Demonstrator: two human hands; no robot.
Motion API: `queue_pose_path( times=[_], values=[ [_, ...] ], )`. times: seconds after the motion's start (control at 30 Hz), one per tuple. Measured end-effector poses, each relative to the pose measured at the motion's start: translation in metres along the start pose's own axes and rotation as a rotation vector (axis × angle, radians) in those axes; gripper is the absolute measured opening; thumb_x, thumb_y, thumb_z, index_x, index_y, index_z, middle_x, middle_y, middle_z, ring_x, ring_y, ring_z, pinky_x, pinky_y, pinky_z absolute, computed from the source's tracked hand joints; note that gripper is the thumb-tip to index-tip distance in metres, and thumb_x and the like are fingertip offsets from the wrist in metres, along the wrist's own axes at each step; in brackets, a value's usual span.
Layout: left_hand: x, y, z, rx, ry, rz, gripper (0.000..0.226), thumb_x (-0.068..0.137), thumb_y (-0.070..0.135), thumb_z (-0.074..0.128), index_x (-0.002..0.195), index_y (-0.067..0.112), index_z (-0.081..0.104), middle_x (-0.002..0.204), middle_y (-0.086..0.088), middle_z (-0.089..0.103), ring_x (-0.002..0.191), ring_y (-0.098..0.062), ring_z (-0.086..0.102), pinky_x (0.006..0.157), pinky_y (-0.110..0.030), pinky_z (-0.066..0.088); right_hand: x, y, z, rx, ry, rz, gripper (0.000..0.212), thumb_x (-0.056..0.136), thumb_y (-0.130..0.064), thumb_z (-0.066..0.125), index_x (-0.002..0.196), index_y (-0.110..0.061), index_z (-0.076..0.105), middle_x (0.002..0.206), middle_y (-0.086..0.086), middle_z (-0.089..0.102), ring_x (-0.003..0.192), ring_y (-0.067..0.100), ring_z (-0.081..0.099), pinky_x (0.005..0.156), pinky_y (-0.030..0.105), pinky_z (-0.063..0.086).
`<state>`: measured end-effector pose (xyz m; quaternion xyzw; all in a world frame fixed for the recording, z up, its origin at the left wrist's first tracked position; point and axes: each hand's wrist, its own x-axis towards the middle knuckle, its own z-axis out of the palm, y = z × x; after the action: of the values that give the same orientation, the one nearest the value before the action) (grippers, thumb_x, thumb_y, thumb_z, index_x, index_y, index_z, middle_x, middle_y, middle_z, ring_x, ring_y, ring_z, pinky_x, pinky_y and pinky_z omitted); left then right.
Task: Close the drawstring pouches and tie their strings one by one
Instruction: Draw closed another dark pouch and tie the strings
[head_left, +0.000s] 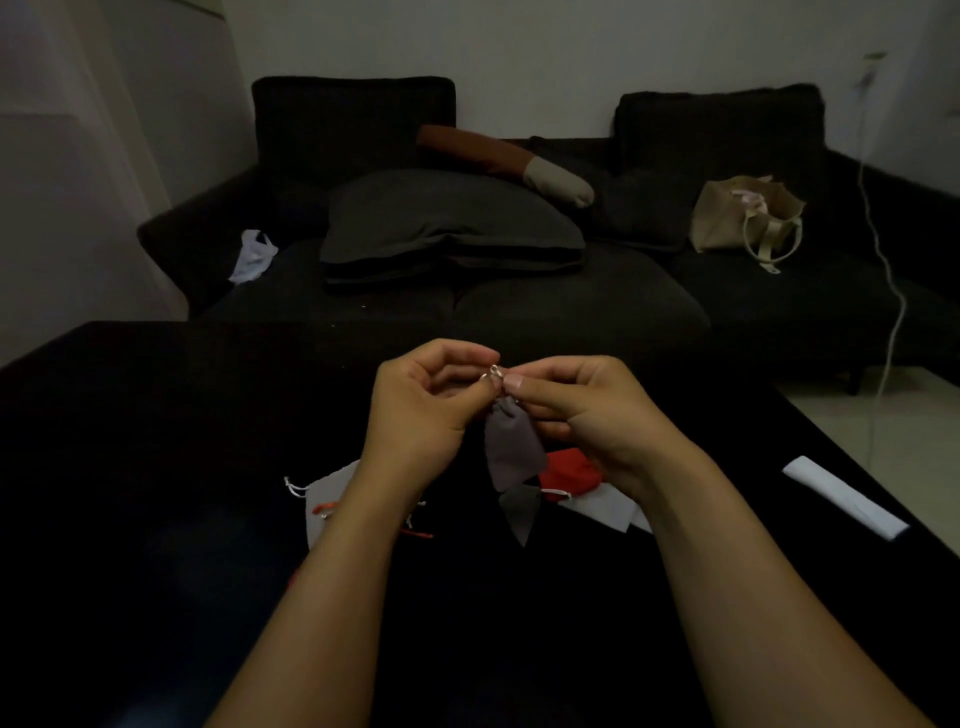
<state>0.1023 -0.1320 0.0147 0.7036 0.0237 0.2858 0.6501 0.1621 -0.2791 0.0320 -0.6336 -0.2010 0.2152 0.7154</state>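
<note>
Hanging straight down below the grip, the grey pouch dangles lengthwise while left hand and right hand each seemingly pinch its string above

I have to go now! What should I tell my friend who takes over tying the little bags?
Left hand and right hand both pinch the string above the grey pouch, which hangs between them with its neck gathered; the knot looks unfinished.
On the table: a red pouch under the right wrist, a light grey pouch under the left wrist, and a dark pouch between them.
Left to do: finish this knot, then the others, if still untied.
</note>
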Motion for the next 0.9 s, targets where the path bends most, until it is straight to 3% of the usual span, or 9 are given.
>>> queue_pose_path(
  times=[0.13, 0.27, 0.37, 0.5, 0.63, 0.77, 0.83, 0.9],
  values=[
    [-0.002, -0.002, 0.004, 0.166, 0.063, 0.134, 0.024, 0.081, -0.001, 0.075, 0.089, 0.021, 0.073, 0.084, 0.002, 0.077, 0.081, -0.009, 0.074, 0.071, -0.019, 0.056, 0.003, 0.000, 0.001, -0.032, 0.042, 0.033, 0.011, 0.090, -0.007, 0.065, 0.093, -0.001, 0.073, 0.076, 0.007, 0.073, 0.070, 0.013, 0.070, 0.060, 0.021, 0.055],
    [-0.004, 0.000, 0.005, 0.320, 0.138, 0.264, 0.021, 0.082, 0.001, 0.076, 0.093, 0.019, 0.075, 0.086, 0.008, 0.075, 0.077, -0.001, 0.072, 0.069, -0.015, 0.055, 0.006, 0.002, -0.001, -0.031, 0.021, 0.112, 0.018, 0.095, -0.017, 0.061, 0.096, -0.005, 0.075, 0.092, 0.013, 0.071, 0.087, 0.024, 0.065, 0.078, 0.034, 0.053],
    [-0.006, 0.001, 0.006, 0.392, 0.152, 0.320, 0.021, 0.082, 0.003, 0.076, 0.096, 0.017, 0.075, 0.087, 0.009, 0.074, 0.077, 0.001, 0.070, 0.068, -0.011, 0.052, 0.006, 0.003, -0.001, -0.055, -0.019, 0.122, 0.019, 0.094, -0.015, 0.062, 0.105, -0.006, 0.074, 0.095, 0.014, 0.071, 0.086, 0.022, 0.064, 0.080, 0.034, 0.053],
    [-0.006, 0.002, 0.006, 0.425, 0.149, 0.320, 0.022, 0.082, 0.005, 0.076, 0.099, 0.019, 0.075, 0.089, 0.011, 0.073, 0.078, 0.001, 0.069, 0.068, -0.011, 0.053, 0.005, 0.002, 0.000, -0.021, -0.049, 0.096, 0.019, 0.089, -0.016, 0.067, 0.105, -0.007, 0.074, 0.082, 0.007, 0.072, 0.075, 0.016, 0.064, 0.080, 0.032, 0.052],
    [-0.004, 0.002, 0.006, 0.338, 0.113, 0.263, 0.022, 0.083, 0.003, 0.074, 0.098, 0.020, 0.075, 0.089, 0.009, 0.075, 0.081, 0.000, 0.071, 0.072, -0.015, 0.055, 0.006, 0.002, -0.003, -0.039, -0.014, 0.046, 0.012, 0.087, -0.014, 0.070, 0.097, -0.011, 0.077, 0.087, 0.008, 0.075, 0.079, 0.016, 0.070, 0.075, 0.028, 0.057],
    [-0.003, 0.004, 0.007, 0.079, 0.080, 0.100, 0.021, 0.084, 0.002, 0.073, 0.090, 0.022, 0.076, 0.084, 0.004, 0.078, 0.082, -0.007, 0.074, 0.069, -0.019, 0.055, 0.005, -0.001, -0.005, 0.051, 0.007, 0.008, 0.017, 0.095, -0.010, 0.058, 0.106, 0.000, 0.068, 0.054, -0.006, 0.065, 0.048, 0.001, 0.061, 0.051, 0.016, 0.049],
    [-0.003, 0.006, 0.008, -0.025, 0.072, 0.028, 0.019, 0.085, 0.002, 0.072, 0.089, 0.020, 0.076, 0.081, 0.003, 0.078, 0.079, -0.009, 0.074, 0.065, -0.020, 0.056, 0.003, -0.003, -0.005, 0.066, -0.014, 0.005, 0.019, 0.097, -0.010, 0.055, 0.107, 0.001, 0.066, 0.054, -0.005, 0.065, 0.048, 0.003, 0.061, 0.055, 0.019, 0.049],
    [-0.003, 0.009, 0.008, -0.101, 0.078, -0.029, 0.016, 0.087, 0.002, 0.069, 0.091, 0.016, 0.075, 0.081, -0.001, 0.078, 0.077, -0.012, 0.074, 0.063, -0.021, 0.056, 0.005, -0.003, -0.003, 0.071, 0.004, 0.008, 0.015, 0.096, -0.013, 0.056, 0.101, -0.005, 0.069, 0.067, -0.001, 0.070, 0.060, 0.008, 0.066, 0.062, 0.022, 0.052]
  ],
)
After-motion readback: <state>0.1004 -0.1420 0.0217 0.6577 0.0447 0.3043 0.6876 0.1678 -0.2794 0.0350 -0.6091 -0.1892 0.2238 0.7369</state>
